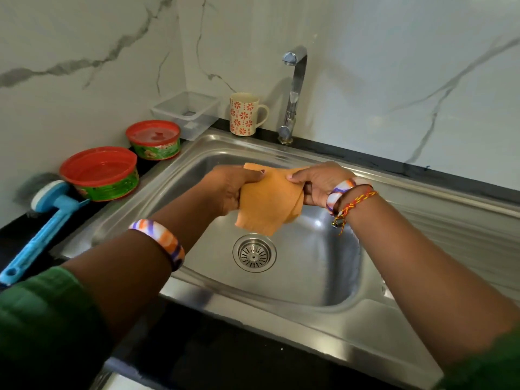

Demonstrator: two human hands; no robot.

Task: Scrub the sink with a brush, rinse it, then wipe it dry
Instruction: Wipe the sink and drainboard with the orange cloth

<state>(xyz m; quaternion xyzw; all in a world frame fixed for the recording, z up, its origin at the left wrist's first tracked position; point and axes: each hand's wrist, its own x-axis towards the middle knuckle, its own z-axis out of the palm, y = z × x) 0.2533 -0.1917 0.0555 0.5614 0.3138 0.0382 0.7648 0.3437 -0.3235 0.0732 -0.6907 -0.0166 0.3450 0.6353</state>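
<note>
An orange cloth (266, 201) hangs above the steel sink (323, 277), held between both hands over the basin. My left hand (230, 190) grips its left side with fingers curled over the top edge. My right hand (318, 182) pinches its right edge. The drain strainer (254, 252) lies directly below the cloth. The blue long-handled brush (42, 220) lies on the dark counter at the left, bristle head toward the wall. No water runs from the chrome tap (294, 88).
Two red-lidded green tubs (100, 173) (154, 139) stand on the counter left of the sink. A clear plastic box (187, 111) and a flowered mug (244, 114) sit at the back by the marble wall. A ribbed drainboard (455, 229) extends right.
</note>
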